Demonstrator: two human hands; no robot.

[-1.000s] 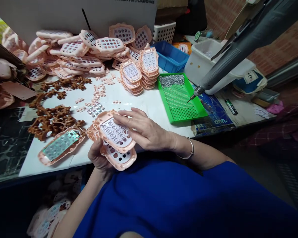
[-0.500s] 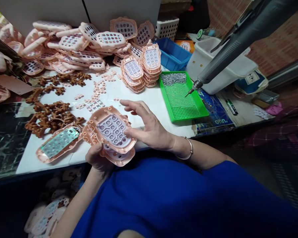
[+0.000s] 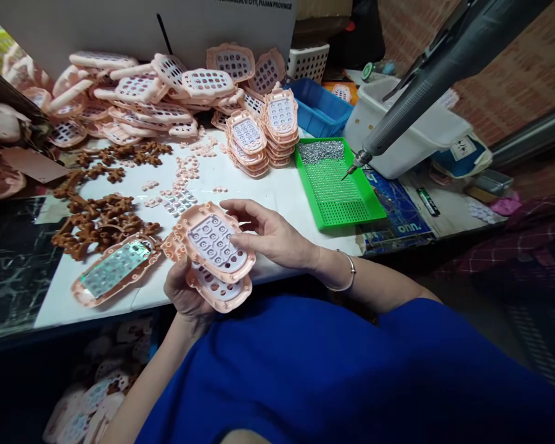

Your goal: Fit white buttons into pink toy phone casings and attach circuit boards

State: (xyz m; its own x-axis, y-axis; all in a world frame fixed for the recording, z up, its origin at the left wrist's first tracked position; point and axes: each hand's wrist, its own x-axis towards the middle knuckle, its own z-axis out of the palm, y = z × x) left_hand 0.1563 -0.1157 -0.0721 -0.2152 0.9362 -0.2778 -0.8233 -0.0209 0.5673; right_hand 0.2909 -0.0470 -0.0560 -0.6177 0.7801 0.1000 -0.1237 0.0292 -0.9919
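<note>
Two pink shells [image 3: 213, 242] in your left hand [image 3: 188, 295]; your right hand [image 3: 280, 242] pinches the upper's edge. Best held level.

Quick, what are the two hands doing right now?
Left hand: holding pink plastic shells, thumb at their edge.
Right hand: partly open, thumb and fingers around the edge of the top pink shell.

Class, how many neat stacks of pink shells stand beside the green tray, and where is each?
2. The left stack stands slightly nearer the person; the right stack is beside it, next to the green tray.
</note>
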